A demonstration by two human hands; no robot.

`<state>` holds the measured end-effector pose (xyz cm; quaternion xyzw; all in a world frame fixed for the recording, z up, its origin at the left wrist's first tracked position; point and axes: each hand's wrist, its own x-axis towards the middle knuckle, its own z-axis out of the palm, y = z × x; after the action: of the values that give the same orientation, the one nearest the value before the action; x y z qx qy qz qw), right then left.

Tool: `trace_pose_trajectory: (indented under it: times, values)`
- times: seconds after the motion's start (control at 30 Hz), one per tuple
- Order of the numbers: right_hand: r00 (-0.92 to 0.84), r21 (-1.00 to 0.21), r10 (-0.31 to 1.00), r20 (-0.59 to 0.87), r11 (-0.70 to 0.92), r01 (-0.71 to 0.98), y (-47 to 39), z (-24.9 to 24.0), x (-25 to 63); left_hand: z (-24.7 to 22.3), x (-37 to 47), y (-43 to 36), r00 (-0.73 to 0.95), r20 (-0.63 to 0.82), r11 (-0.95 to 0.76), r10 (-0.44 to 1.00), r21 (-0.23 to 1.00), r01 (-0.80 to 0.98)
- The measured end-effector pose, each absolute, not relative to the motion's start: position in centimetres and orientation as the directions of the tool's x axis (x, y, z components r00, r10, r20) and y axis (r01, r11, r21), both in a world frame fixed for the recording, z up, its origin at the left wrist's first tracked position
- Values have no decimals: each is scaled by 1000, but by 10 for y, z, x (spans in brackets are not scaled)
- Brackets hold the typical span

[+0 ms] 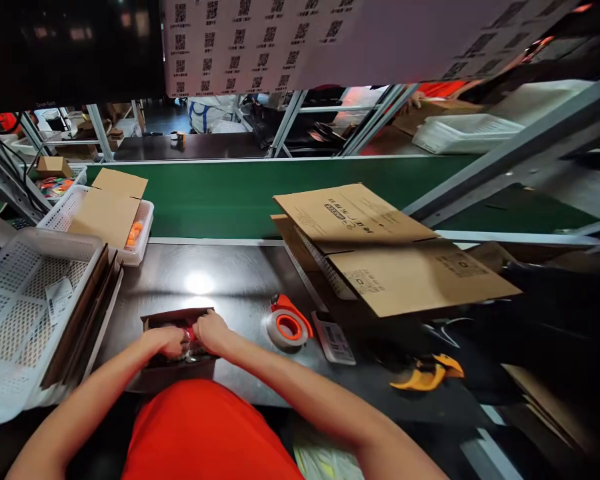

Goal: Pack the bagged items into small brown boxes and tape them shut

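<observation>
A small cardboard box stands with its top open on the metal table, close to my body. Inside it lie clear plastic packaging and something red, partly covered by my hands. My left hand reaches into the box from the left with its fingers curled down; what they grip is hidden. At the box's right side, my right hand has its fingers closed next to the red item, and I cannot make out what is in them. A tape dispenser with an orange-red frame lies right of the box.
White baskets stand left, with folded cardboard beside one. Flat cartons jut over the table at right. Near them are a white phone-like device and a yellow-handled tool. A green conveyor belt runs behind.
</observation>
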<state>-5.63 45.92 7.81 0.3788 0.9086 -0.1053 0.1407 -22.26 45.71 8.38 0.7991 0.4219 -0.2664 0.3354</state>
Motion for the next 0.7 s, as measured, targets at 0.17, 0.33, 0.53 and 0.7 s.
trace_pose_trajectory:
  times: [0.17,0.33,0.53,0.7]
  values:
    - [-679,-285,722,130,683,672,427,77,-9,83,-221,444,436,-614,-325,658,291,900]
    - [-298,-579,951,86,291,761,370,49,15,78,-219,447,321,-571,-177,755,294,939]
    - [-543,-550,810,-220,357,755,370,73,-14,90,-219,426,312,-450,-227,837,235,945]
    - [-597,-515,765,-242,420,747,392,94,-13,88,-258,375,220,187,-269,957,302,914]
